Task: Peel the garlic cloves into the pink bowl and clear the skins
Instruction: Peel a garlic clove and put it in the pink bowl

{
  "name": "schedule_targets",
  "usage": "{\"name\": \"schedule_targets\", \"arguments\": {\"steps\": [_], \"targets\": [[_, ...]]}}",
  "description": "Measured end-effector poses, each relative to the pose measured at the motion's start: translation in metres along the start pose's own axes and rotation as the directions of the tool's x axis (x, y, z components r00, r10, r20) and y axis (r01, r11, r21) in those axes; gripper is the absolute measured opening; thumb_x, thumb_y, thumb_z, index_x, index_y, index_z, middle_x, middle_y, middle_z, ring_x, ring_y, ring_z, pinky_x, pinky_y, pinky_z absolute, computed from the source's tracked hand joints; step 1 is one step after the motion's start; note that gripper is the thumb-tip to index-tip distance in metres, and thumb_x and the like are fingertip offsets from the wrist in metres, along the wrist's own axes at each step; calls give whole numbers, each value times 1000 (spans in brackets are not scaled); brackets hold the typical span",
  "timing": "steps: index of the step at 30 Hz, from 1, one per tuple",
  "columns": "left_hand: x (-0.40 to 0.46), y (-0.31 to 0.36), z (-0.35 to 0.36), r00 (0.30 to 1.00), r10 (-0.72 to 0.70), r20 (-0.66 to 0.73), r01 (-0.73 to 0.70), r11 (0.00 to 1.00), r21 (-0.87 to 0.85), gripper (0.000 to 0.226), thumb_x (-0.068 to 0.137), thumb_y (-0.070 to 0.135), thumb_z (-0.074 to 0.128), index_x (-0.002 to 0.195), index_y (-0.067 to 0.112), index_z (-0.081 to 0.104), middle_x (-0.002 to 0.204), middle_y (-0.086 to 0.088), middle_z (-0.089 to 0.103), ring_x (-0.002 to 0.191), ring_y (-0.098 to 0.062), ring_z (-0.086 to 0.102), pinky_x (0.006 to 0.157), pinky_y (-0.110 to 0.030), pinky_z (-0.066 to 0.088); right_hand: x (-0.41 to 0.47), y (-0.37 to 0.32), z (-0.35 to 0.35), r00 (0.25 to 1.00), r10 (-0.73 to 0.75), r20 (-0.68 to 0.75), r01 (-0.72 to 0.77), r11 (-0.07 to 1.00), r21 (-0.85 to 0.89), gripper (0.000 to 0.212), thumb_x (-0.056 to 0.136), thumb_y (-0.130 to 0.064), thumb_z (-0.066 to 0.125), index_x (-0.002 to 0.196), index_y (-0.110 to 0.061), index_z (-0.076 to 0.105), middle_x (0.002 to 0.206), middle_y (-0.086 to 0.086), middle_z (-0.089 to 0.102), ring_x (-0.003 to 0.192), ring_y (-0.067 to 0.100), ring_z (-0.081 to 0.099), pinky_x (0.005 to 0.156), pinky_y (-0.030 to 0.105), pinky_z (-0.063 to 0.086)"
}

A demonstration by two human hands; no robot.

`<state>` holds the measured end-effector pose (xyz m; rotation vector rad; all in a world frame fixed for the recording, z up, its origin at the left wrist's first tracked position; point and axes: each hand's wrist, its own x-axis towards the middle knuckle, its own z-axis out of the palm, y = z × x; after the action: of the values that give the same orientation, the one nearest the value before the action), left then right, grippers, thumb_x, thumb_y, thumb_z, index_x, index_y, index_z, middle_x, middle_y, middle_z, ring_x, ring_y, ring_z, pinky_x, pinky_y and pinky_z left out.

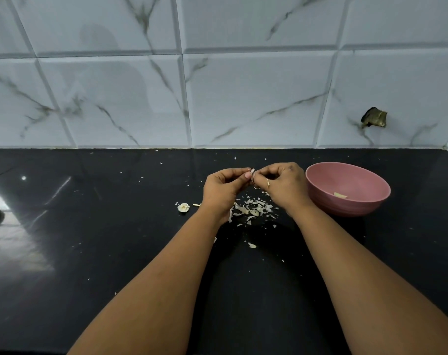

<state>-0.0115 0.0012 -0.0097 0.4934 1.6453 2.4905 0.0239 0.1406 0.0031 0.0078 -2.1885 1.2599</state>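
Here left hand [221, 187] & right hand [282, 184] both pinched a garlic clove [252, 172] left of the pink bowl [325, 198], mid-peel. Skins [252, 208] on bench below. Next, prob.: strip skin, drop clove in bowl.

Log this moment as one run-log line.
step: peeling | left hand + right hand: pinch garlic clove | pink bowl: one peeled piece | skins: on counter, uncleared

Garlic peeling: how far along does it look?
Early on. Done: one peeled clove lies in the pink bowl. In hand: left hand and right hand pinch another clove. Left: the skins scattered on the black counter.
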Motion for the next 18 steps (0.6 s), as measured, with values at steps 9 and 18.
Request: {"name": "schedule_targets", "arguments": {"steps": [9,18], "targets": [[1,0,-1,999,-34,0,34,999,-39,11,89,-4,64,96,2,71,82,-6,76,78,-13,72,74,-18,56,3,4,6,996,71,46,-73,996,53,14,84,-17,72,70,-20,71,63,-7,68,60,1,60,59,17,49],[3,1,-4,999,-31,-45,28,998,-56,15,90,-8,62,98,2,70,85,-9,75,81,-15,73,74,-18,57,1,4,4,990,79,112,-96,984,149,12,85,-14,74,81,-25,73,79,4,74,79,21,72,80,37,59]]}}
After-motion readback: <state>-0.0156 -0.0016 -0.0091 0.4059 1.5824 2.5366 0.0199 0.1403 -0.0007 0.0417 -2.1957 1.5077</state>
